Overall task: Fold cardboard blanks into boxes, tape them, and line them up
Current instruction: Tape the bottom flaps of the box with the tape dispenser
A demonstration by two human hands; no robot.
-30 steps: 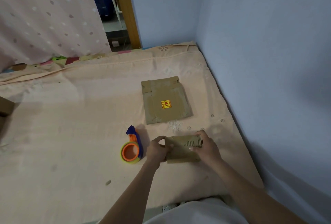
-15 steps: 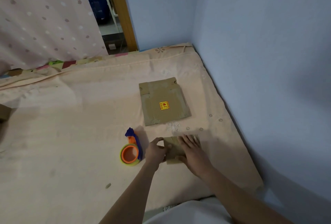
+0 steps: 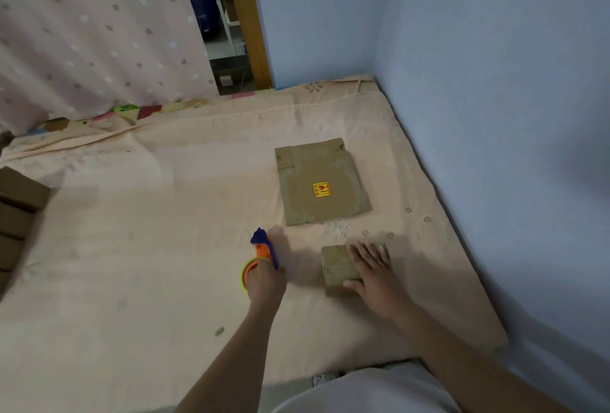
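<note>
The right hand [image 3: 374,272] lies flat on top of a small folded cardboard box [image 3: 340,269], with the fingers straight and a little spread and the thumb against the near side of the box. The box stands on the peach bed sheet [image 3: 148,231], close to the near edge of the bed and to the right of the centre. The left hand [image 3: 265,282] is on the tape dispenser [image 3: 260,252], which lies on the sheet just to the left of the box and apart from it. The hand covers most of the orange and yellow ring, and the blue end of the dispenser points away from the person; I cannot tell if the fingers are curled around the dispenser or only rest on it, because the back of the hand hides them. Behind the box, a flat stack of cardboard blanks [image 3: 321,181] with a yellow sticker on top lies on the sheet, near the blue wall [image 3: 495,98]. At the far left edge, some brown finished boxes [image 3: 18,211] stand side by side. A dotted pink curtain [image 3: 92,32] hangs behind the bed.
</note>
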